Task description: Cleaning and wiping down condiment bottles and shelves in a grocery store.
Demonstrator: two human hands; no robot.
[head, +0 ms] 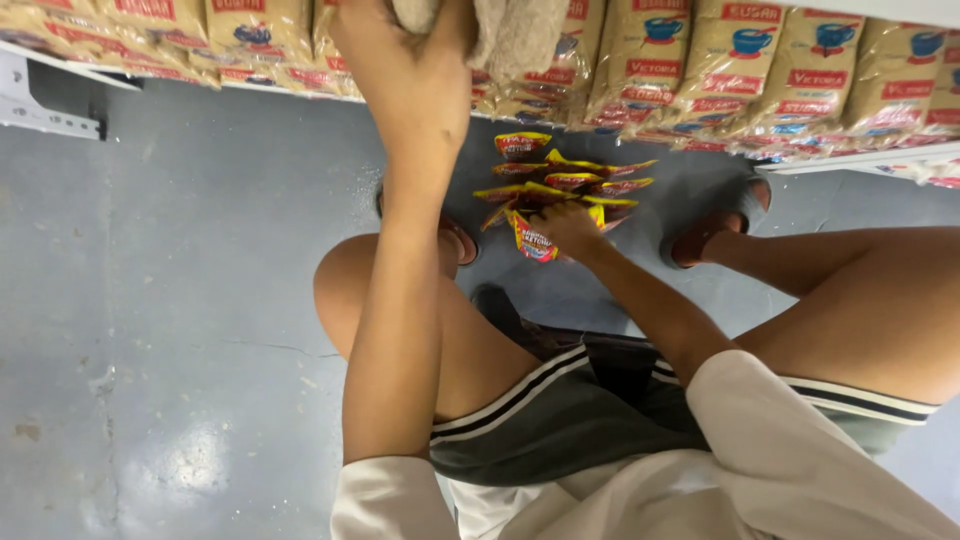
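While crouched on grey concrete floor (180, 330) | left hand (405, 60) grip clasps shelf packet (520, 35) | right hand (568, 228) pinches sachet (532, 240)

glossy plastic sachets (560, 190), smooth grey floor (180, 300)

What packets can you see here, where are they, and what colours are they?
Tan bags: a row along the shelf at the top, soft pillow shapes, with red bands and a blue cup picture.
Small sachets: a pile on the grey floor between the feet, flat, yellow and red.
One sachet: pinched in the right hand, yellow and red.
Left hand: up at the shelf bags.
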